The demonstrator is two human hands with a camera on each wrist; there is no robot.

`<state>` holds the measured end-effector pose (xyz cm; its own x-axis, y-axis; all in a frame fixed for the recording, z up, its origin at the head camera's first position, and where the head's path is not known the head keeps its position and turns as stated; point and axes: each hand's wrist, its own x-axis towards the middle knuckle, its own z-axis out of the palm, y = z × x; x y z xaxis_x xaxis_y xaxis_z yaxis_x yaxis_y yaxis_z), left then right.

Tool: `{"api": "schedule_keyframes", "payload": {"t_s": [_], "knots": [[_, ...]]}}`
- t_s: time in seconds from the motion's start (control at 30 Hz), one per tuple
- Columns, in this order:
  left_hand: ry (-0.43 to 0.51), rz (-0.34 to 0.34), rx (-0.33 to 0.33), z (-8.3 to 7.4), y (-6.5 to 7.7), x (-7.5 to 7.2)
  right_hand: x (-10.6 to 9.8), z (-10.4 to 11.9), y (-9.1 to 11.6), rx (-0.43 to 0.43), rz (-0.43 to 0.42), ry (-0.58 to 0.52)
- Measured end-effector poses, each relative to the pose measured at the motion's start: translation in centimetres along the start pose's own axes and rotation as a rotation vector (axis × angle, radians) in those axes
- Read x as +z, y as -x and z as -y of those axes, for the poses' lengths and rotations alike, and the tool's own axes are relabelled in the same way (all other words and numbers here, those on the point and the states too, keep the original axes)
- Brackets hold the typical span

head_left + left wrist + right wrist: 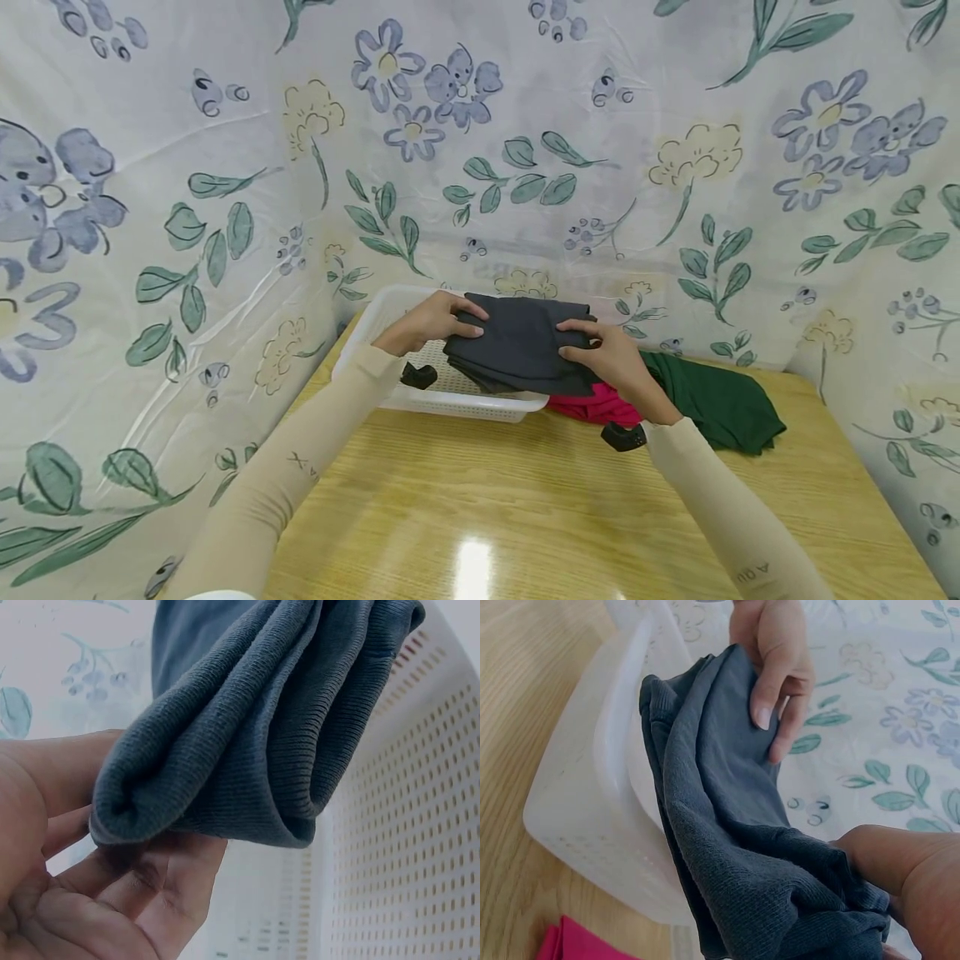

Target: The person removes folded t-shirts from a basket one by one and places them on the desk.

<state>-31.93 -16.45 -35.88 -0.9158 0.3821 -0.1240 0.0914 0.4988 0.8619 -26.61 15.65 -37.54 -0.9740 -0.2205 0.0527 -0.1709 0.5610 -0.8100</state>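
A folded dark grey garment [517,343] is held between both hands over the right part of a white plastic basket [457,405]. My left hand [433,320] pinches its left end, thumb on top and fingers beneath. At the opposite end, my right hand [611,354] grips the cloth the same way. Ribbed, layered folds of the garment [225,750] show in the left wrist view. In the right wrist view the garment [735,802] sags slightly between the hands, beside the basket's rim [615,727].
Right of the basket lies a bright pink cloth [588,406], partly hidden by the grey garment and my right hand. A dark green cloth [720,404] is spread farther right. The wooden table [465,483] meets a floral-patterned sheet [480,225] at the back and sides.
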Motion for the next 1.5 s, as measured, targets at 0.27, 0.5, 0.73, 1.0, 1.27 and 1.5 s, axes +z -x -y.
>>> {"api": "schedule_keyframes", "payload": {"t_s": [0.27,0.5,0.73,1.0,1.27,1.5], "knots": [[0.007,0.017,0.011,-1.1,0.1,1.8,-1.3,-1.3,1.3,0.001,-0.018,0.018],[-0.009,0.027,0.056,-1.8,0.0,3.4,-2.7,-2.5,2.6,0.02,-0.025,0.013],[-0.002,0.056,0.075,-2.4,-0.4,4.9,-4.1,-3.7,3.9,0.022,-0.025,0.039],[0.026,0.094,0.087,-3.4,-0.7,6.3,-5.4,-4.7,5.3,0.05,-0.02,0.026],[0.05,0.124,0.127,-4.5,-0.6,7.9,-6.7,-5.6,7.0,0.064,-0.031,-0.001],[0.066,0.186,0.133,-4.9,-0.7,10.0,-7.4,-7.3,8.9,0.097,-0.034,-0.025]]}}
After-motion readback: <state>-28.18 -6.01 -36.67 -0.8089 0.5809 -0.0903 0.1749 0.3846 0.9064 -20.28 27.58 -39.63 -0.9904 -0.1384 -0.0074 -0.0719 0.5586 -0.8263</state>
